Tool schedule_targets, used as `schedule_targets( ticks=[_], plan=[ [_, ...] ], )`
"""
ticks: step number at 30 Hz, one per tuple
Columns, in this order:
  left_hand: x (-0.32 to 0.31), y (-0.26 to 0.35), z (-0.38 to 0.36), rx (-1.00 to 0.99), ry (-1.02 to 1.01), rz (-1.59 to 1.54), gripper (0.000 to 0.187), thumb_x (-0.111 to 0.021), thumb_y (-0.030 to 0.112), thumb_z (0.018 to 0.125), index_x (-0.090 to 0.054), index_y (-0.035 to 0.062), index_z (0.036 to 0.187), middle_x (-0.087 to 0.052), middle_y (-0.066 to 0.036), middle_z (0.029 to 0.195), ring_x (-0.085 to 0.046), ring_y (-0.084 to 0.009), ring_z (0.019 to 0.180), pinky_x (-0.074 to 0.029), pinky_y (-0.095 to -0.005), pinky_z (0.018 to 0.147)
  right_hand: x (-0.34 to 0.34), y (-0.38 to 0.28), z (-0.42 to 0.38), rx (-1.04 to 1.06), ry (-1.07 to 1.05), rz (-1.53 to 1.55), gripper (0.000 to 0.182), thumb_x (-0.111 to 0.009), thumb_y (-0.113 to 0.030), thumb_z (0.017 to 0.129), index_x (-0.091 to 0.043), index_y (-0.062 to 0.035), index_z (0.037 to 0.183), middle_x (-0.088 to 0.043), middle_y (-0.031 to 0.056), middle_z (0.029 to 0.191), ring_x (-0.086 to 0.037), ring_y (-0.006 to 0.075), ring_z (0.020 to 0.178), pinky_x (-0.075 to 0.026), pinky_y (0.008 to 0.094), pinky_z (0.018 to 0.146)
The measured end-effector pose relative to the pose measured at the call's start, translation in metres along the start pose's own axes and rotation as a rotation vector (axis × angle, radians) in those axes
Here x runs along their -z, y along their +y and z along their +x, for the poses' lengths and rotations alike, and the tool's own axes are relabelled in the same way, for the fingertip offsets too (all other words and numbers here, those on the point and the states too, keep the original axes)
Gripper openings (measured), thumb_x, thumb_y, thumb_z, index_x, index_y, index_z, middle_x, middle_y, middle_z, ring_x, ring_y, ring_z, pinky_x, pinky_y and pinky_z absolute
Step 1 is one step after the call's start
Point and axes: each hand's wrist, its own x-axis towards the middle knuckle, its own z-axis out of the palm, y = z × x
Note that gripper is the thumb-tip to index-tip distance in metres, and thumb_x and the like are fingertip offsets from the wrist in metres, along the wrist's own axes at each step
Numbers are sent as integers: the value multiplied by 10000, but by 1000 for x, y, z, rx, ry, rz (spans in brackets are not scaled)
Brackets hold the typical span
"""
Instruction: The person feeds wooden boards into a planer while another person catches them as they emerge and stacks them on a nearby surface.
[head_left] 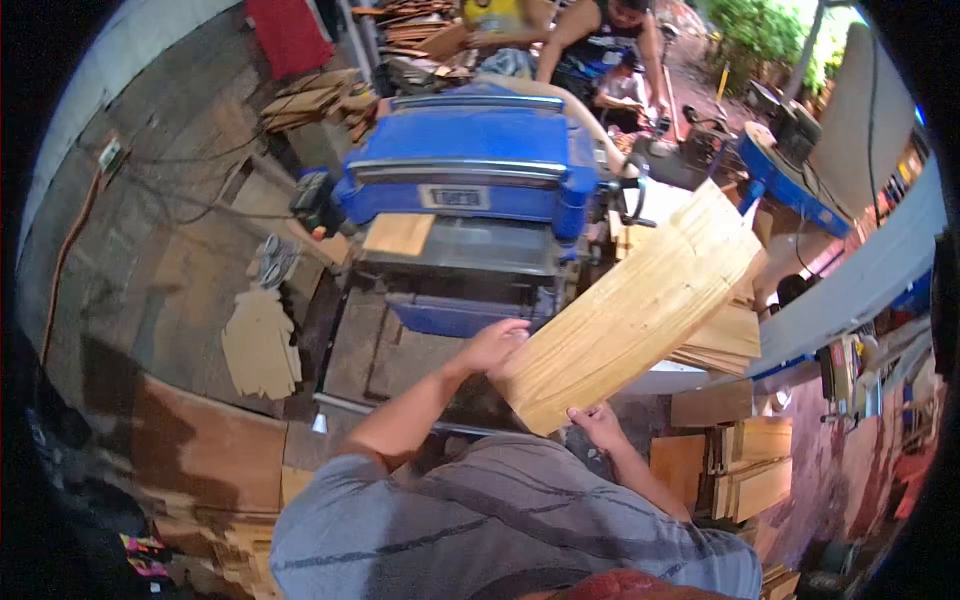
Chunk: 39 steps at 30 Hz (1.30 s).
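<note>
I hold a light wooden board (pixel 640 305) with both hands, tilted up to the right in front of a blue thickness planer (pixel 470 160). My left hand (pixel 492 345) grips the board's near left edge. Under the near corner, my right hand (pixel 597 425) supports it from below. A small wooden piece (pixel 398 234) lies on the planer's table (pixel 500 250), just out of the machine's mouth.
A stack of boards (pixel 725 340) rests on a bench at the right, with more boards (pixel 745 465) on the floor below. Another person (pixel 600 40) works behind the planer. Wood offcuts (pixel 258 345) lie on the floor at the left.
</note>
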Motion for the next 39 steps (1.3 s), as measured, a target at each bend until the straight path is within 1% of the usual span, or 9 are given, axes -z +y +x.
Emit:
schedule_targets(
  ticks=[13, 15, 19, 20, 23, 25, 27, 30, 39],
  plan=[
    [148, -165, -209, 282, 624, 235, 393, -622, 351, 888, -538, 106, 1182, -636, -126, 869, -600, -288, 769, -496, -405, 753, -230, 46, 115, -372, -364, -12, 413, -614, -270, 927, -541, -34, 1257, -632, 83, 1099, -579, 176, 993, -489, 325, 831],
    [162, -163, -228, 450, 582, -335, 462, -607, 427, 886, -574, -20, 999, -634, -82, 798, -597, -197, 628, -475, -338, 521, -255, 35, 122, -423, -453, -108, 406, -611, -271, 932, -541, -51, 1266, -630, 79, 1117, -579, 183, 1002, -499, 338, 841],
    [232, -342, -264, -181, 582, 1409, 488, -543, 490, 916, -625, 10, 903, -653, -160, 846, -618, -299, 784, -496, -444, 713, -299, 27, 132, -433, -484, -32, 383, -577, -196, 950, -507, -28, 1287, -628, 99, 1149, -623, 176, 962, -529, 327, 798],
    [247, -332, -263, -418, 596, 1773, 508, -534, 500, 920, -637, 3, 911, -659, -181, 875, -623, -318, 825, -495, -453, 754, -306, 34, 139, -462, -423, 154, 373, -568, -184, 953, -504, -12, 1278, -630, 109, 1143, -633, 193, 970, -539, 348, 799],
    [224, -165, -262, 395, 435, 774, 438, -440, 340, 993, -468, 4, 1272, -650, -127, 1017, -603, -290, 1033, -506, -399, 906, -320, 60, 162, -527, -302, 351, 352, -537, -185, 967, -496, 23, 1248, -637, 146, 1127, -664, 243, 950, -572, 394, 790],
    [246, -297, -271, 96, 650, -229, 480, -513, 392, 952, -489, 23, 1258, -658, -141, 955, -595, -312, 1037, -502, -417, 899, -327, 51, 164, -549, -267, 323, 353, -509, -214, 982, -496, 35, 1231, -638, 171, 1118, -672, 257, 922, -583, 392, 777],
    [215, -187, -259, 384, 827, 961, 569, -635, 398, 856, -489, 45, 1279, -620, -161, 1080, -562, -358, 1085, -456, -444, 957, -337, 34, 161, -493, -250, 300, 335, -440, -273, 1011, -535, -10, 1195, -656, 125, 990, -654, 205, 812, -557, 337, 689],
    [224, -149, -253, -71, 677, 933, 700, -715, 404, 765, -466, 68, 1326, -511, -180, 1278, -485, -385, 1197, -390, -453, 1029, -345, 49, 178, -466, -190, 350, 323, -451, -264, 1009, -538, -20, 1201, -660, 94, 917, -631, 166, 727, -528, 294, 605],
    [210, -107, -271, 73, 26, 1043, 1058, -728, 671, 563, -390, 161, 1427, -253, -167, 1522, -200, -350, 1419, -158, -633, 1088, -345, 69, 219, -352, -34, 289, 285, -488, -292, 995, -592, -37, 1070, -647, 63, 811, -549, 138, 571, -444, 305, 485]
  ],
)
